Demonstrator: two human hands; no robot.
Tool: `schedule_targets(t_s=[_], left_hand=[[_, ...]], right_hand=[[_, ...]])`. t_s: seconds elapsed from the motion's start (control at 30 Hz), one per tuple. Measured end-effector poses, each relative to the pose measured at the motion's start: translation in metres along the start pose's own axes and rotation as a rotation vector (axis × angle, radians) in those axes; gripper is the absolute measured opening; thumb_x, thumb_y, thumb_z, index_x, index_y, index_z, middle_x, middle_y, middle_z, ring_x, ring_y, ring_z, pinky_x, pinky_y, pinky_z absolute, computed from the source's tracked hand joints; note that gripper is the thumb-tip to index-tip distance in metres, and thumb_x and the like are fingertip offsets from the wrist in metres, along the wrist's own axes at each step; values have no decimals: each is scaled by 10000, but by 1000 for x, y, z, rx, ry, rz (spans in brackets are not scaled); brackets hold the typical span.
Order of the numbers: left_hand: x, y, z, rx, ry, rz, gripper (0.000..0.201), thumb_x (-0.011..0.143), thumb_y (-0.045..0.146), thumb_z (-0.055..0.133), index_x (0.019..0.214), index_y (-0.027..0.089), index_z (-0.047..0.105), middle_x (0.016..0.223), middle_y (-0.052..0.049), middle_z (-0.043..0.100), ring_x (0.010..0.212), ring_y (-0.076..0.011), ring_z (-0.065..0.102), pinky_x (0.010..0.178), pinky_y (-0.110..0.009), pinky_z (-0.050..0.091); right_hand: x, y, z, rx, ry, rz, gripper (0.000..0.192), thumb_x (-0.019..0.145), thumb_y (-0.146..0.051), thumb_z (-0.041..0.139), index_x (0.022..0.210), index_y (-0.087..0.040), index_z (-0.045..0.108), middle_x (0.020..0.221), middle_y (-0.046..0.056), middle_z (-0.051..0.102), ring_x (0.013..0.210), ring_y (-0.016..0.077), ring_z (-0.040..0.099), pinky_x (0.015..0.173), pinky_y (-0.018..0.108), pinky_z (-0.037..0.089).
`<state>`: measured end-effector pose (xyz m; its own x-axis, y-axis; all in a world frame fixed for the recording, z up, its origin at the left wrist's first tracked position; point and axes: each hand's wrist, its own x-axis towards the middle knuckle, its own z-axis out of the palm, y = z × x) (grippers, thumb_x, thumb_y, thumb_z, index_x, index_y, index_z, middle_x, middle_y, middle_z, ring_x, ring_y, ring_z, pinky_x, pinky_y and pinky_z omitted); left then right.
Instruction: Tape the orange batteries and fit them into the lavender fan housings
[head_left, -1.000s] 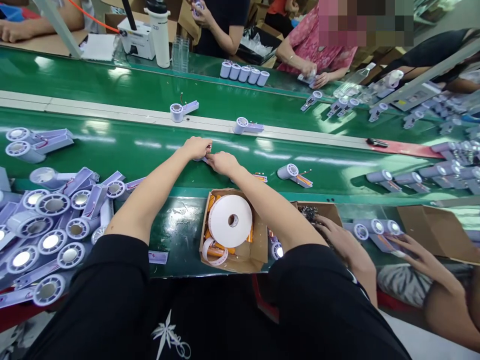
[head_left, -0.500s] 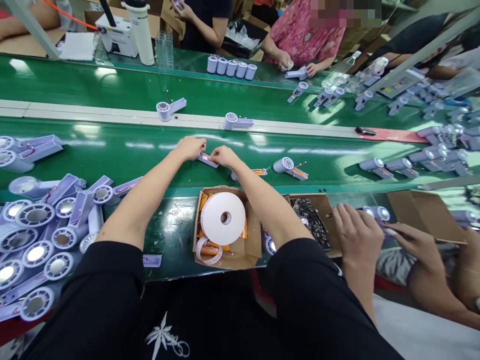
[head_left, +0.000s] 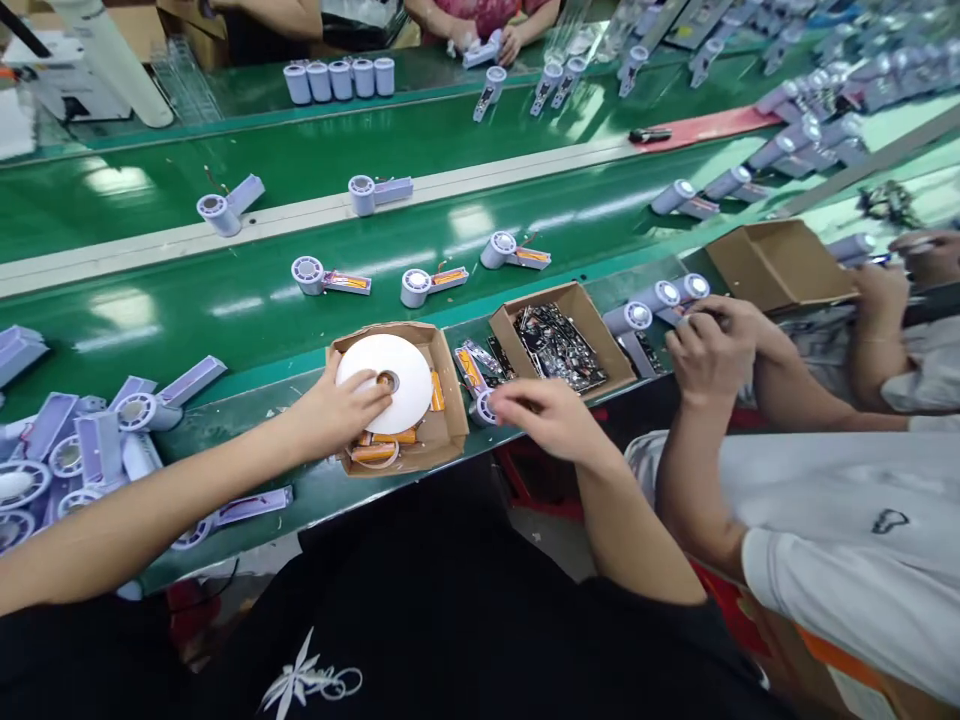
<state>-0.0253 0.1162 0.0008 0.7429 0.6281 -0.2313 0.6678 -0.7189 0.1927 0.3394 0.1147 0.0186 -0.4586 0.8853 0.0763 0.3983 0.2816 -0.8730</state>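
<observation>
My left hand (head_left: 337, 402) lies over a white roll of tape (head_left: 409, 385), fingers across its top near the core and gripping it. The roll sits in a cardboard box (head_left: 450, 415) with several orange battery cells (head_left: 390, 437) below. My right hand (head_left: 551, 415) hovers right of the box, fingers loosely curled and apart from the thumb, with nothing visible in them. Closest to it is a lilac fan housing (head_left: 484, 408), partly hidden by its fingertips. Three lilac fan units with orange cells in their handles, one of them this fan unit (head_left: 416, 287), lie on the green belt ahead.
A second box (head_left: 499, 325) holds small dark parts. Lilac fan housings (head_left: 97, 445) are heaped at left. A co-worker's hands (head_left: 709, 345) work at right beside another cardboard box (head_left: 780, 265). Across the belt, another person's hands (head_left: 480, 45) hold a lilac part.
Both hands have left the fan unit on the belt, which now lies there with an orange cell. My left hand has come back onto the roll, my right hand toward the right. The view has turned right.
</observation>
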Motion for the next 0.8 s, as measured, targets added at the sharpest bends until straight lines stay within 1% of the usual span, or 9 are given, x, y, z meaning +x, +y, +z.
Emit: schedule_targets(t_s=[0.07, 0.13, 0.2, 0.3, 0.4, 0.43, 0.5, 0.67, 0.8], left_hand=[[-7, 3, 2, 30, 20, -88, 552, 906, 137, 665, 1430, 298, 724, 1536, -155, 699, 1436, -419, 601, 1275, -707, 408], [-20, 5, -1, 34, 96, -123, 554, 909, 154, 660, 1449, 266, 701, 1497, -182, 699, 1374, -415, 620, 1206, -653, 496], [-40, 16, -3, 48, 265, -159, 610, 922, 219, 693, 1525, 257, 617, 1469, -199, 691, 1356, -420, 608, 1177, -639, 514], [-73, 54, 1, 100, 546, -275, 813, 937, 326, 763, 1669, 295, 410, 1396, -188, 694, 1305, -423, 603, 1155, -656, 489], [-99, 87, 16, 115, 637, -407, 971, 916, 424, 818, 1730, 317, 300, 1392, -183, 668, 1285, -423, 590, 1134, -632, 475], [-106, 94, 22, 107, 635, -442, 1014, 899, 465, 835, 1739, 310, 288, 1415, -193, 647, 1298, -432, 578, 1130, -629, 474], [-118, 98, 35, 97, 629, -510, 1073, 873, 515, 856, 1748, 293, 276, 1452, -215, 606, 1320, -452, 556, 1126, -633, 474], [-133, 91, 73, 159, 724, -654, 810, 944, 279, 769, 1659, 340, 394, 1367, -179, 630, 1225, -404, 591, 1074, -586, 502], [-133, 87, 89, 124, 799, -727, 781, 899, 248, 785, 1610, 330, 472, 1385, -175, 633, 1246, -401, 585, 1091, -588, 489]], right_hand=[[-45, 15, 13, 123, 44, 104, 396, 1034, -574, 723, 836, -243, 809, 699, 24, 778, 585, 187, 687, 593, 316, 561], [-66, 22, 36, 241, 104, 178, 398, 1007, -615, 749, 926, -234, 831, 735, 37, 796, 595, 191, 708, 576, 309, 578], [-68, 17, 65, 359, 109, 200, 459, 963, -658, 792, 1101, -222, 837, 821, 48, 820, 634, 185, 726, 590, 298, 590], [-49, -8, 110, 464, -54, 158, 681, 843, -675, 910, 1325, -210, 782, 848, 16, 812, 611, 154, 682, 582, 268, 553], [-30, -31, 144, 395, -272, 16, 365, 1005, -565, 786, 1008, -201, 816, 692, -21, 731, 574, 130, 617, 598, 252, 485], [-28, -35, 151, 336, -329, -46, 382, 1077, -511, 700, 874, -199, 784, 661, -17, 710, 585, 131, 617, 612, 255, 468], [-29, -39, 157, 156, -466, -161, 458, 1148, -417, 595, 772, -197, 736, 675, 0, 724, 637, 140, 654, 645, 261, 446], [-18, -36, 139, -299, -895, -290, 305, 1084, -470, 722, 903, -248, 829, 784, 17, 823, 723, 207, 762, 627, 282, 440], [32, -31, 131, -540, -641, -129, 335, 1148, -372, 605, 1317, -156, 797, 1281, 200, 838, 1201, 335, 799, 941, 375, 586]])
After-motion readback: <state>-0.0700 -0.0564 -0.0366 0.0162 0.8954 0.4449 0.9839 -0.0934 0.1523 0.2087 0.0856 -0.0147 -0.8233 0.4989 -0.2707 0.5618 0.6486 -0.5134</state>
